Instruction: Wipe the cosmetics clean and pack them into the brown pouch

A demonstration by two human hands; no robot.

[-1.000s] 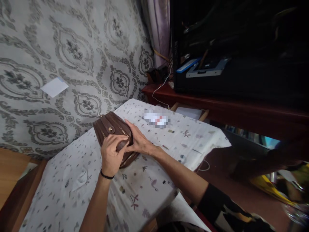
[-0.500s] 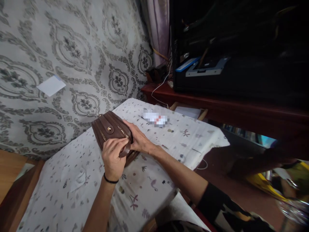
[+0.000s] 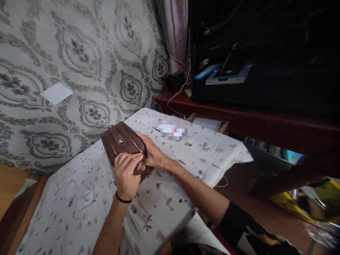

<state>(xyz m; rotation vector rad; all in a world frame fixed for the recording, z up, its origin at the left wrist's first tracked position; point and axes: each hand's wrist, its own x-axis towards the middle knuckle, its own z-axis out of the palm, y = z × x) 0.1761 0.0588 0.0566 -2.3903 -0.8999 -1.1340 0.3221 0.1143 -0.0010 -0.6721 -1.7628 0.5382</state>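
Note:
A brown leather bag (image 3: 127,136) with gold-coloured zips and a strap fixed by a round gold stud lies on the patterned white tablecloth. My left hand (image 3: 128,173), with a black band at the wrist, is closed at the bag's near end, fingertips pinched by the end of a zip. A loop of brown leather shows beside those fingers; whether a zip pull is between them is hidden. My right hand (image 3: 154,153) grips the bag's right side, its thumb and fingers partly out of sight behind it.
A phone-like item (image 3: 172,130), blurred out, lies beyond the bag. A crumpled white tissue (image 3: 87,194) sits at the left. Patterned wallpaper (image 3: 79,49) rises behind the table. At right stand a dark red cabinet (image 3: 207,106) with a pulled-out drawer and a large black screen (image 3: 278,85).
Hardly anything differs. Both hands keep their hold on the bag; my left hand has shifted very slightly to the right in the picture.

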